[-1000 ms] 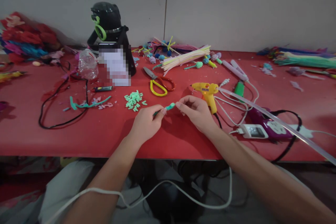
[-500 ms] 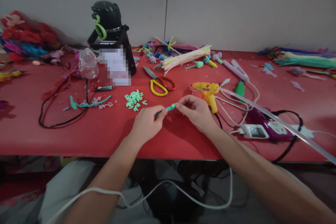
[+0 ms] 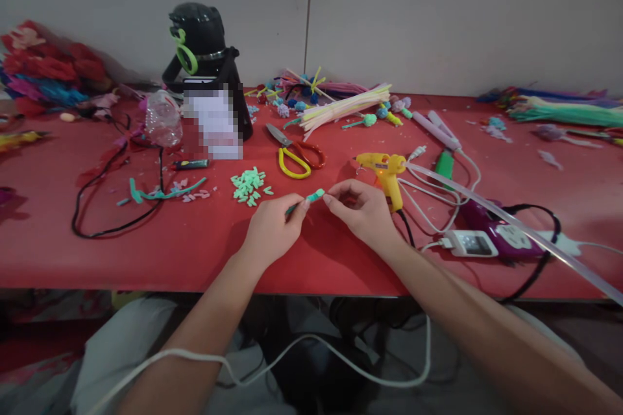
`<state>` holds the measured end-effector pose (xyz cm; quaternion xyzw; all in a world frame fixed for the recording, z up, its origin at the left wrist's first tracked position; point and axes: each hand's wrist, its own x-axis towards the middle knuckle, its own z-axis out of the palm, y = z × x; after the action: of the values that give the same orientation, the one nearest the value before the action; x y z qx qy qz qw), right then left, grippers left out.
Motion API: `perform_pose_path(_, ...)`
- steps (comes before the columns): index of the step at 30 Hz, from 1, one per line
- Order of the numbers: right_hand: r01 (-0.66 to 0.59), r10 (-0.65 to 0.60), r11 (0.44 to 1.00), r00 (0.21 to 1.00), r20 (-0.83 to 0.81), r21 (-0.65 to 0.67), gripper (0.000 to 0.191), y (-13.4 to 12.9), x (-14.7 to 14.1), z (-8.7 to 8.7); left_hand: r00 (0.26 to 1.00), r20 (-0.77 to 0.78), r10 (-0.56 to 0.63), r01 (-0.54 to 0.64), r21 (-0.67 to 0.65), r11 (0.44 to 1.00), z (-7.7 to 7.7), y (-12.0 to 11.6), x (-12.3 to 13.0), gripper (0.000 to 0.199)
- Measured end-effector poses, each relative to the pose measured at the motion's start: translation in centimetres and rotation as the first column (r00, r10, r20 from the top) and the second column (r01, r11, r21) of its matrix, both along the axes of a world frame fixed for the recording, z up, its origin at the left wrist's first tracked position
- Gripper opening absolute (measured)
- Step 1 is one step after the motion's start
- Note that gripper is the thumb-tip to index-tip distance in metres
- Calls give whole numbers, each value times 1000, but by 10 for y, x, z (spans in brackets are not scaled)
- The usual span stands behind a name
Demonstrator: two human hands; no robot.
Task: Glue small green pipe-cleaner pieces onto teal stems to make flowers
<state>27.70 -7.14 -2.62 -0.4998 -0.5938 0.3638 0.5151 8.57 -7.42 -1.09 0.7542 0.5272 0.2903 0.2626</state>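
Left fingers (image 3: pixel 298 214) pinch a green piece (image 3: pixel 315 196) (scissors (image 3: pixel 291 144) lie beyond).

Craft workshop, it seems
Red surface (image 3: pixel 331 266): glue gun (image 3: pixel 383 164) at three o'clock, scissors (image 3: pixel 288 143) at eleven, bundled fuzzy stems (image 3: pixel 346 109) at one.

From near, above and behind the bare fingers (image 3: pixel 338 209), the single head-worn camera faces forward and down across the flat red tabletop (image 3: pixel 311 259).

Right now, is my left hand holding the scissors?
No, the scissors lie on the red table, apart from your left hand, which pinches a small green piece.
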Motion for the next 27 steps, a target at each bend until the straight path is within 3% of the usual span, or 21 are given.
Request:
perform_pose_path(8, 23, -24, 999, 1000, 14, 35, 29, -1, -3, -3, 1000, -16, 2, -2, -11, 1000, 0, -1, 1, 32)
perform_pose_path(27, 16, -18, 999, 999, 28, 49, 16, -1, -2, -2, 995, -98, -6, 7, 10, 1000, -1, -2, 2, 33)
